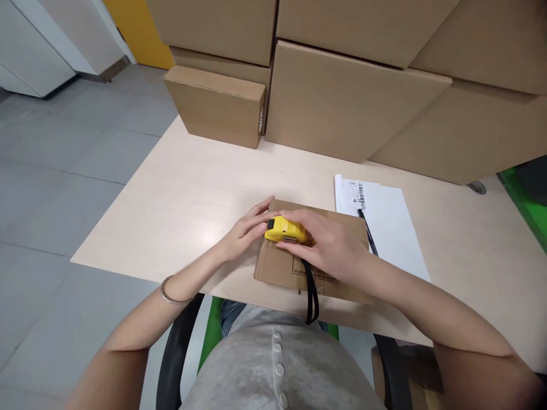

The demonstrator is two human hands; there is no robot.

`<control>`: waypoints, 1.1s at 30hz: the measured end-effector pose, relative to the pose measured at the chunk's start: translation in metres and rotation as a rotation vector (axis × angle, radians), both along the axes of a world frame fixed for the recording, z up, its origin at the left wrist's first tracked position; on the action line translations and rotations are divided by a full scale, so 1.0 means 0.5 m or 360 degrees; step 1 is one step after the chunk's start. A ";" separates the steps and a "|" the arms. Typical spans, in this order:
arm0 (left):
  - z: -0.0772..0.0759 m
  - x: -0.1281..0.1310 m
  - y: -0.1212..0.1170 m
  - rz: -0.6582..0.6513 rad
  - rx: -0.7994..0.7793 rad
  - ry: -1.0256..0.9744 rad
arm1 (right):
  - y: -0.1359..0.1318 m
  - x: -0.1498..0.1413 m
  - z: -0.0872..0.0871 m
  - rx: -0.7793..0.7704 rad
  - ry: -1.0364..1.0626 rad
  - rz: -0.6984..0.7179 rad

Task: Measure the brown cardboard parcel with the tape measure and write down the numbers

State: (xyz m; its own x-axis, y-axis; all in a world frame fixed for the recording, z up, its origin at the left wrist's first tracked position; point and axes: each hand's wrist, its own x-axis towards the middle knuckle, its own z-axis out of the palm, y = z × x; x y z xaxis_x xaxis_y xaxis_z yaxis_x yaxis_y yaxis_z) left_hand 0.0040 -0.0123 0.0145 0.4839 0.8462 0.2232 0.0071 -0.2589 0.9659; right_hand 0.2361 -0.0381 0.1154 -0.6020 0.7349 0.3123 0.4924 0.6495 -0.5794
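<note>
We hold the tape measure (290,229) in our right hand (331,242), thumb and fingers closed around its yellow body from the right. It sits between our two hands, above the far left part of the small box (280,265), its left end close to that box's left edge; we cannot tell whether it touches the cardboard. Our left hand (245,230) comes in from the left with its fingers stretched out: the farthest fingertip is at the box's far left corner, another finger reaches across to the tape measure, and the thumb is at its left end. We cannot tell whether those fingers grip anything. The black strap (311,293) hangs from the tape measure toward us, across the box and past its near side. The box lies flat under both hands, by the near edge of the table (171,199), with dark print on top, partly covered by the strap. To its right is the paper (393,228), printed at its far left part, with a black pen (368,233) just beside the box. On the far side stand larger boxes (342,102), with a slimmer box (217,108) at the left, in front of them.
</note>
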 end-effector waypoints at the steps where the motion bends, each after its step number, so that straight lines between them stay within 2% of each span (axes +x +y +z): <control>1: 0.002 0.000 0.001 -0.0014 0.0056 0.0019 | -0.005 0.010 0.000 0.0003 0.0004 -0.0024; 4: 0.008 0.000 0.001 -0.0011 0.0105 0.0054 | -0.023 0.059 0.002 -0.0046 0.0001 -0.0134; 9: 0.015 -0.002 -0.001 -0.0002 -0.0110 0.0003 | -0.070 0.208 0.004 -0.0218 -0.0001 -0.0463; 12: 0.009 -0.005 0.002 0.0009 -0.0176 0.0001 | -0.104 0.304 -0.010 -0.0233 0.0057 -0.0657; 15: -0.001 -0.008 0.006 0.0014 -0.0171 0.0010 | -0.130 0.364 -0.028 -0.0277 0.0111 -0.0816; 18: -0.011 -0.011 0.007 0.0025 -0.0184 0.0006 | -0.141 0.378 -0.039 -0.0318 0.0146 -0.0854; 26: -0.028 -0.017 0.006 0.0067 -0.0151 0.0015 | -0.135 0.365 -0.046 -0.0313 0.0119 -0.0862; 29: -0.025 -0.015 0.006 0.0074 -0.0135 0.0015 | -0.138 0.371 -0.029 -0.0314 -0.0046 -0.0879; 33: -0.015 -0.010 0.006 0.0068 -0.0125 -0.0003 | -0.138 0.354 0.025 -0.0268 -0.0249 -0.0763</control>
